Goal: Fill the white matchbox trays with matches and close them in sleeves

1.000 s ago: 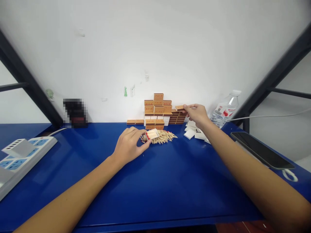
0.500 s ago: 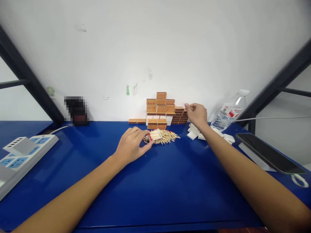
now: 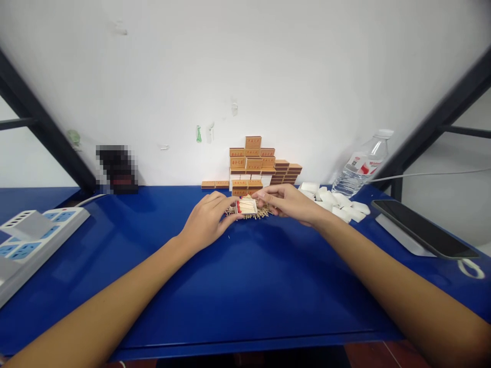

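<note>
My left hand point(image 3: 207, 220) pinches a small white matchbox tray point(image 3: 246, 211) by its left end, between thumb and fingers. Red-tipped matches point(image 3: 245, 205) lie in the tray, their heads towards the left. From the right, my right hand point(image 3: 286, 202) reaches over the tray's right end with fingers curled together; whatever is between its fingertips is too small to make out. Under and behind the tray spreads a pile of loose matches point(image 3: 264, 212), partly covered by both hands. Just beyond it stand stacked orange matchboxes point(image 3: 245, 162) against the wall.
White empty trays point(image 3: 326, 197) lie heaped at the right, before a leaning water bottle point(image 3: 358, 168). A phone point(image 3: 422, 227) rests on a white stand further right. The power strip point(image 3: 42, 240) occupies the left side of the blue table point(image 3: 238, 301).
My right hand has come left and down from beside the brown matchbox stack to the tray. My left hand keeps hold of the tray, now held more level. The view has shifted slightly.
</note>
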Available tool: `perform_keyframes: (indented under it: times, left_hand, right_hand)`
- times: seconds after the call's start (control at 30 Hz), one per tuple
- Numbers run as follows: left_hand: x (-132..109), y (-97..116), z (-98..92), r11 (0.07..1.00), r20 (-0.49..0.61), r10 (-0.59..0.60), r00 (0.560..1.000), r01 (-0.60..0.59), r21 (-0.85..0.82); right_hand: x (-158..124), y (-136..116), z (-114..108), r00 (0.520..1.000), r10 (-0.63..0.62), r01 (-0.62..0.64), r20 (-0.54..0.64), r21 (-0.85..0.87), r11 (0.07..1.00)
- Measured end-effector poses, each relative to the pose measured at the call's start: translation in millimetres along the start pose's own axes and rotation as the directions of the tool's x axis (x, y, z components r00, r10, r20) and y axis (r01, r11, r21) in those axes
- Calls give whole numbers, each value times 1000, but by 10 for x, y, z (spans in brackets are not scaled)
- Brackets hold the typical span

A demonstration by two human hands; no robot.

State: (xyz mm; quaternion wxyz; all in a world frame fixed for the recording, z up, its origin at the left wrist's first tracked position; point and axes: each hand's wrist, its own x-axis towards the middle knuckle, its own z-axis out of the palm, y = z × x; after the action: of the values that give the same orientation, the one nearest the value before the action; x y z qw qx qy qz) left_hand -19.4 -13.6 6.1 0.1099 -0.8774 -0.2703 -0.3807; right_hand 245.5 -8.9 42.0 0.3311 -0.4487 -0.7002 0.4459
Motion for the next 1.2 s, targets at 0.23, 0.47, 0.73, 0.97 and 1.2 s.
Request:
perform_keyframes:
  times: [0.23,0.47,0.73,0.97,1.2]
  left_hand:
    - [7,-32,4,999,9,-10,1000,10,-36]
    - [28,-27,-49,993,-4,-116,993,116,-8]
    - [33,-131,-116,966,-13,-151,988,150,208]
    - [41,-84,-99,954,98,-212,972,184,234]
    - [155,-173,-448,845,382,-490,784,318,430]
  right_hand:
    - [1,49,126,993,90,-99,73,133,986]
    - [17,40,142,987,147,-129,-69,220,967]
    - [118,134,-203,838,130,-144,-530,15,989]
    - [138,276,-129,804,-110,-151,-585,-380,913]
    - [85,290,57,793,-504,-20,-343,-841,540]
